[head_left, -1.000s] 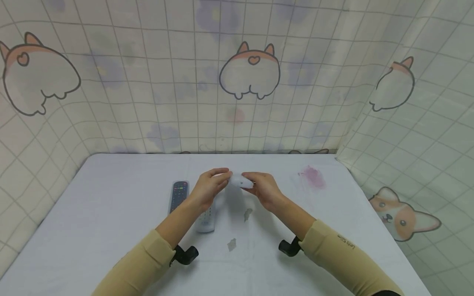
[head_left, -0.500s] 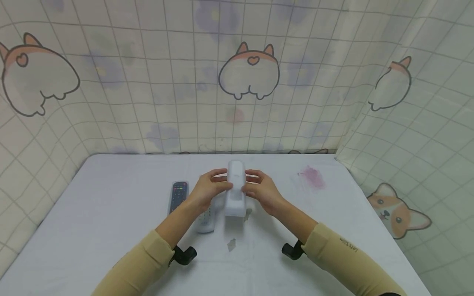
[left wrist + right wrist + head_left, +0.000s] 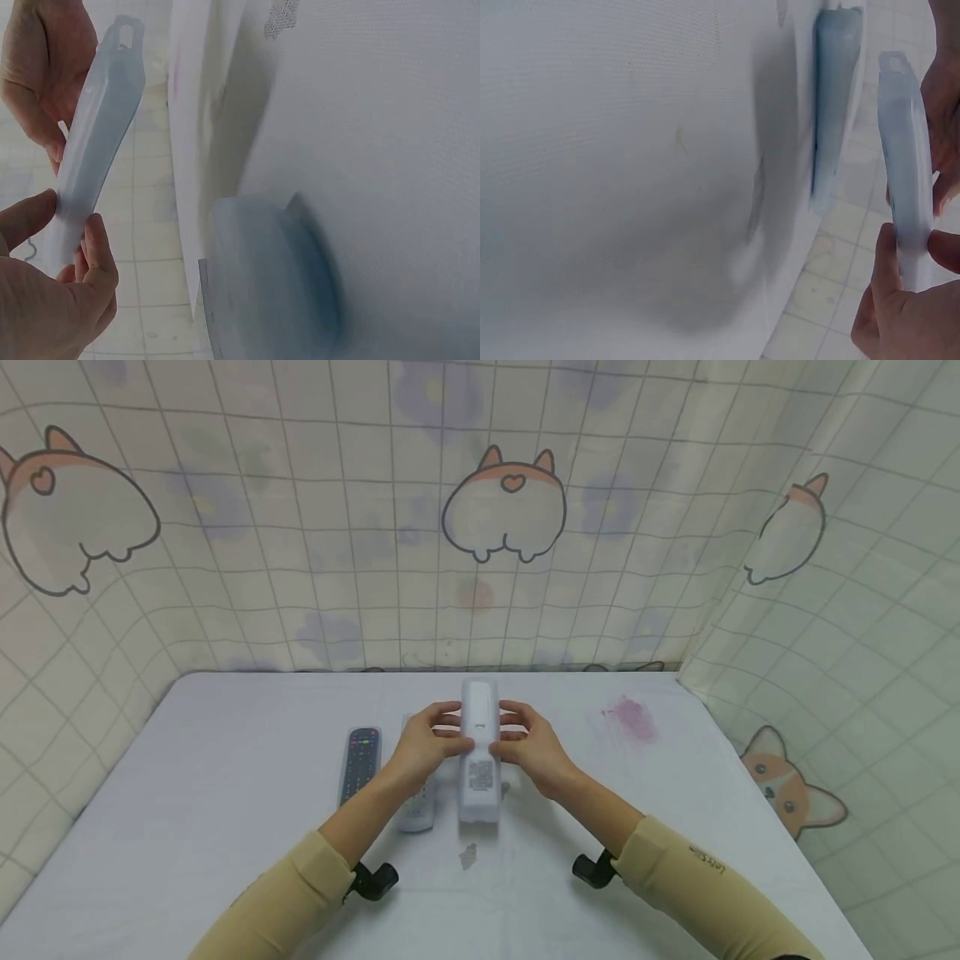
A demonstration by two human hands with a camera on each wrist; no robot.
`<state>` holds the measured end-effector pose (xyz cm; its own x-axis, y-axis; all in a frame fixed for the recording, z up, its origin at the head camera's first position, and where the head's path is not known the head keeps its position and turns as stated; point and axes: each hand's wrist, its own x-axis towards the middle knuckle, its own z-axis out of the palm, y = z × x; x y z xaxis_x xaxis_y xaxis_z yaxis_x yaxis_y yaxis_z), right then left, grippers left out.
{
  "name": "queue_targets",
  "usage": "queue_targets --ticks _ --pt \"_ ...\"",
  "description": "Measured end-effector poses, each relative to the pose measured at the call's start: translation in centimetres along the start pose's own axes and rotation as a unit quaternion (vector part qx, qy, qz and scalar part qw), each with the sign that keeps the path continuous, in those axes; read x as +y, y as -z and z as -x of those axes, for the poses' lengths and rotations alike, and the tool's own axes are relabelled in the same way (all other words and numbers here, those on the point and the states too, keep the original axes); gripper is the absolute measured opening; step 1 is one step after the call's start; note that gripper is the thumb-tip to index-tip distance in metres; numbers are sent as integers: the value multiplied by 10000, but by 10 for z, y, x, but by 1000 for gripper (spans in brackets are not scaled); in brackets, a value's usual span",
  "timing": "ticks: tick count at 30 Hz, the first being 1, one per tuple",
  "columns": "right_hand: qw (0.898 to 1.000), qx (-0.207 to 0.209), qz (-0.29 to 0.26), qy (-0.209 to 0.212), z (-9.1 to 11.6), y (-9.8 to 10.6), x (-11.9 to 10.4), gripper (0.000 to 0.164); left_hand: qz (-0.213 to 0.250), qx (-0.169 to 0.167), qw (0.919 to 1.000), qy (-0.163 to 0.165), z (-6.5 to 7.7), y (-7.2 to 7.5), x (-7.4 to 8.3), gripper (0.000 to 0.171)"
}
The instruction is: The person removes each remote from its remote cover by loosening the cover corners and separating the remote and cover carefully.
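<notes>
Table point(image 3: 225, 810): white, bearing two remotes.
Left hand point(image 3: 418, 750): thumb and fingers pinch the white remote point(image 3: 480, 735) by its left edge.
Right hand point(image 3: 537, 750): thumb and fingers pinch its right edge.
Place of white remote: raised above the table.
Pale remote point(image 3: 417, 814): partly hidden.
Dark remote point(image 3: 362, 756): just beside it.

The raised white remote point(image 3: 480, 739) fills the gap between left hand point(image 3: 416, 750) and right hand point(image 3: 538, 750). Dark-keyed remote point(image 3: 362, 756) and pale remote point(image 3: 416, 814) obstruct the table point(image 3: 225, 777) below the left arm; a hand could pass between the forearms or along the table's right side, up to the patterned cloth point(image 3: 420, 627) behind.
</notes>
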<state>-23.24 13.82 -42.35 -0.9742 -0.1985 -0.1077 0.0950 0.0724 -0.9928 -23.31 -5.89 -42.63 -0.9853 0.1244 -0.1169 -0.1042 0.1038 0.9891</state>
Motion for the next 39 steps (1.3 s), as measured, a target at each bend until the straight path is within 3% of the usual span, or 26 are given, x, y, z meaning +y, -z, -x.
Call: queue_targets --ticks 9,20,26,33,39 --pt "9999 96 -2 96 2 -3 1 59 337 -4 9994 -122 0 -2 -1 55" --pt "9989 156 195 409 -1 -4 -2 42 216 198 9990 -337 -1 -3 1 40" --pt "9968 350 231 675 -3 -4 -9 39 20 259 9970 -724 -3 -4 8 41" --pt "9883 480 465 1372 -5 -3 -14 48 -220 381 9911 -1257 -5 -5 19 44" --pt "9831 589 452 1673 -3 -5 -16 40 -181 414 9876 -1503 -5 -4 23 38"
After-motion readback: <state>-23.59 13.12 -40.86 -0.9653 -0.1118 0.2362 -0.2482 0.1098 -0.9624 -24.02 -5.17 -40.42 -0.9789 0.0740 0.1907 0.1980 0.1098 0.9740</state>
